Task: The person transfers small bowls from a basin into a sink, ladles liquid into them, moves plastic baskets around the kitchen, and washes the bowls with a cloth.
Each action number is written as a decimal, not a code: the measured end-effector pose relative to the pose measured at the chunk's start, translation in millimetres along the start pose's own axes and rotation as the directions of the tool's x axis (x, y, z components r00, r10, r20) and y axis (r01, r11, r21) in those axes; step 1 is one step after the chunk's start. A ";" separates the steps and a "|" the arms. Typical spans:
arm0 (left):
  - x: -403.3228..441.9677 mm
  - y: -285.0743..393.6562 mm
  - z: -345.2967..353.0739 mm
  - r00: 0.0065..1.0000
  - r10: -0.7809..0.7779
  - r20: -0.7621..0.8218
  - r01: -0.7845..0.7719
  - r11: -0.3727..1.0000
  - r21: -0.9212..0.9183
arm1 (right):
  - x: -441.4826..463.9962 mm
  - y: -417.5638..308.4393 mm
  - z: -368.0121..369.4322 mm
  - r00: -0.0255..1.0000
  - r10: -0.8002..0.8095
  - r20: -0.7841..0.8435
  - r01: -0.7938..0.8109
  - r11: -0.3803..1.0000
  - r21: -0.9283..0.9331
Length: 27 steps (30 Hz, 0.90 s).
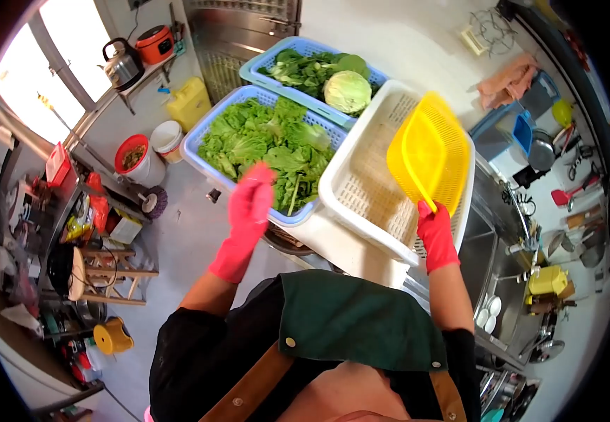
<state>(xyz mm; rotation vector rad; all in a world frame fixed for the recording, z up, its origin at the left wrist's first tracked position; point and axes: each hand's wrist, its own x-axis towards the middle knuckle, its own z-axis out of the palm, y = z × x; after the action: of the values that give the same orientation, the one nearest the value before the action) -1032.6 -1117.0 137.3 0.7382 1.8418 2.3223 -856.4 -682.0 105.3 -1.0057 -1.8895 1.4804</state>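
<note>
In the head view my right hand [437,235], in a pink rubber glove, grips the rim of a yellow plastic colander basket [417,158]. The basket is tilted up on its side above a white slotted crate [361,165], and nothing shows inside it. My left hand [251,204], gloved the same way, is over the near edge of a blue basket [192,144] full of leafy lettuce [249,137]. Its fingers are smeared by motion, so their grip is unclear. Behind stands another blue basket [266,60] holding leafy greens [298,70] and a round cabbage [347,91].
A steel sink [477,246] with white bowls [489,313] is at my right. On the left are a red bin [136,158], a white bucket [166,137], a yellow jerrycan [189,105], a wooden stool [108,274] and a cluttered shelf.
</note>
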 end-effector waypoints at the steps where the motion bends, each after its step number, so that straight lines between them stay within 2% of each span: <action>1: -1.7 6.7 15.0 0.990 -0.042 0.136 0.049 0.997 -0.051 | -6.7 -15.9 5.6 0.976 0.216 0.012 -0.199 0.874 0.444; 2: -2.7 13.6 33.0 0.958 -0.077 0.277 0.107 0.990 -0.095 | -16.7 -34.0 10.5 0.908 0.402 0.117 -0.333 0.525 0.783; 4: -11.4 30.3 73.4 0.940 0.077 0.333 0.049 0.933 -0.356 | -59.0 -91.5 37.8 0.965 0.201 0.167 -0.258 0.635 0.728; 6: 1.9 78.1 89.2 0.953 -0.063 0.298 0.170 0.923 -0.346 | -105.5 -148.6 79.4 0.973 0.005 0.231 -0.164 0.723 0.671; 8: 13.5 66.6 85.7 0.941 -0.302 0.155 0.340 0.824 -0.453 | -132.2 -180.9 113.3 0.930 -0.010 0.368 -0.198 0.829 0.523; 9: 27.9 90.0 79.6 0.968 -0.247 0.041 0.233 0.831 -0.505 | -147.7 -200.3 123.3 0.878 0.020 0.479 -0.250 0.871 0.422; 10: 38.7 75.8 58.2 0.945 -0.312 -0.094 0.215 0.814 -0.539 | -156.1 -198.4 133.4 0.798 -0.017 0.603 -0.284 0.871 0.401; 12: 58.6 53.6 5.7 0.926 -0.344 -0.157 0.173 0.755 -0.632 | -167.7 -199.9 131.2 0.669 -0.209 0.713 -0.221 0.860 0.460; 14: 69.5 32.9 -43.9 0.877 -0.368 -0.309 0.177 0.846 -0.503 | -164.0 -195.0 111.3 0.667 -0.309 0.678 0.053 0.928 0.370; 15: 68.6 29.9 -58.6 0.895 -0.327 -0.305 0.144 0.857 -0.496 | -160.7 -189.0 95.8 0.652 -0.351 0.672 0.188 0.933 0.305; 16: 67.4 27.2 -70.7 0.912 -0.280 -0.301 0.104 0.865 -0.490 | -160.4 -175.7 77.9 0.738 -0.334 0.586 0.181 0.935 0.306; 17: 70.1 22.8 -83.0 0.897 -0.313 -0.313 0.144 0.875 -0.463 | -160.0 -158.5 57.3 0.810 -0.301 0.503 0.218 0.951 0.219; 18: 69.9 16.3 -93.7 0.880 -0.345 -0.326 0.186 0.882 -0.432 | -163.5 -145.7 35.2 0.883 -0.238 0.404 0.203 0.971 0.126; 19: 60.1 5.5 -103.8 0.892 -0.328 -0.310 0.184 0.892 -0.413 | -170.9 -128.7 14.0 0.943 -0.168 0.287 0.139 0.983 0.120; 20: 50.4 -5.3 -113.8 0.904 -0.311 -0.294 0.181 0.901 -0.394 | -180.4 -119.2 -8.9 0.972 -0.105 0.210 0.091 0.993 0.076; 22: 37.0 -15.8 -136.7 0.860 -0.410 -0.303 0.279 0.876 -0.394 | -203.8 -88.4 -52.0 0.996 0.048 0.079 -0.052 0.998 0.046; 24: 52.7 -30.3 -130.3 0.865 -0.444 -0.236 0.331 0.856 -0.398 | -227.1 -47.6 -92.2 0.998 -0.041 0.040 0.038 0.996 0.080; 25: 62.2 -36.9 -122.2 0.880 -0.432 -0.200 0.331 0.858 -0.393 | -244.5 -18.8 -112.4 0.998 -0.053 -0.030 0.052 0.999 -0.009; 26: 56.7 -31.9 -116.9 0.910 -0.269 -0.315 0.274 0.961 -0.029 | -260.5 -17.9 -129.2 0.995 -0.076 -0.060 0.074 0.997 -0.034; 27: 58.4 -26.4 -100.7 0.923 0.013 -0.384 0.111 0.948 0.298 | -279.1 2.4 -152.3 0.994 -0.046 -0.095 0.044 0.999 -0.021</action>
<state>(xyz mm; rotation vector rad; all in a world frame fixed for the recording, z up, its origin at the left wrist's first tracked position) -1132.2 -1179.1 115.1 0.2596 2.4025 2.2912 -574.8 -822.0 152.1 -1.0173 -1.8499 1.3677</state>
